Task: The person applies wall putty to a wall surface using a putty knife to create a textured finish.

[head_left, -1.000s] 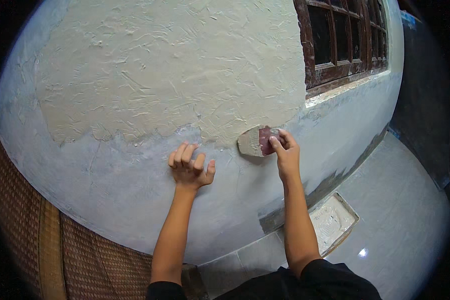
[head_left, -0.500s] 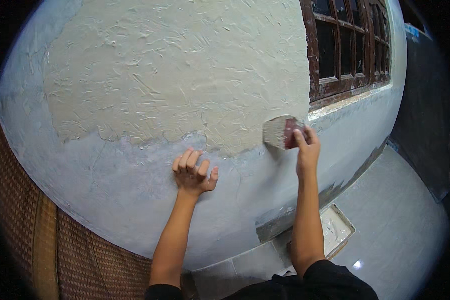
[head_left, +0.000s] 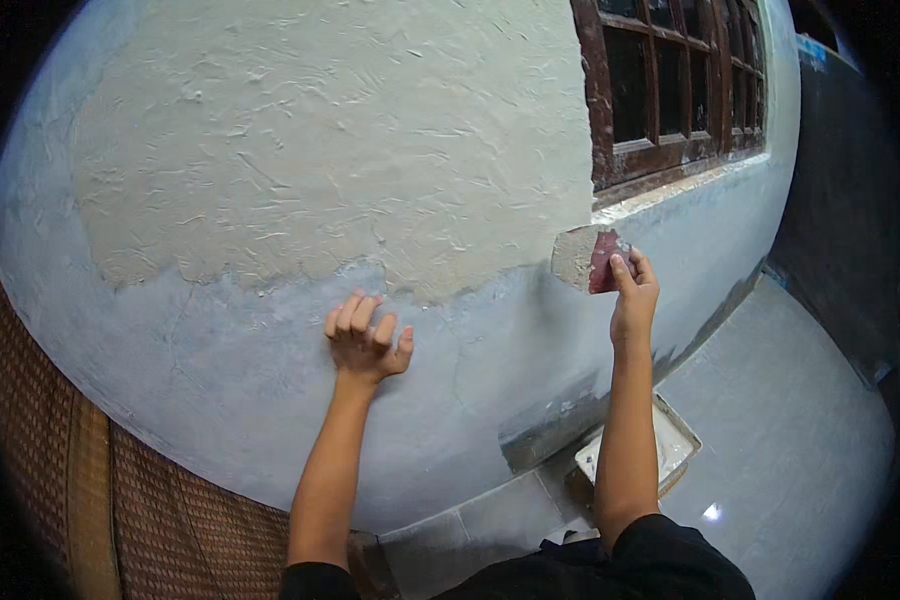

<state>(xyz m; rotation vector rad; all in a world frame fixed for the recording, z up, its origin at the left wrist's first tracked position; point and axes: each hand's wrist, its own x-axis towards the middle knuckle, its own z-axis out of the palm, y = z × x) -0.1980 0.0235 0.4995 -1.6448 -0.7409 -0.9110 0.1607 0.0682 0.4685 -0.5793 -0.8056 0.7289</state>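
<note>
One wall (head_left: 450,410), grey where bare, occupies most of the view. One cream coat (head_left: 340,130), rough and ridged, covers its upper part and ends below in a jagged edge. One grey tiled floor (head_left: 780,440) lies below and to the right. Two sections of brown woven material (head_left: 185,490) stand at lower left, divided by one lighter brown strip (head_left: 90,480). One dark panel (head_left: 845,200) stands at far right. One window (head_left: 660,135) with a brown wooden frame is set in the wall at upper right; its panes run out of view at the top and are not counted.

Two forearms in black sleeves reach up from the lower edge. One tray (head_left: 696,443) of pale paste sits on the floor, partly hidden by the right forearm.

Two hands are noted. The left hand (head_left: 363,338) is released, fingers bent, near the coat's lower edge; contact with the wall cannot be confirmed. The right hand (head_left: 634,300) grips one spreader (head_left: 573,260) between thumb and fingers. The spreader is just below the window's lower left corner. Its long axis runs roughly level, paste-covered end pointing left, dark red end right. Whether it touches the wall cannot be determined.
</note>
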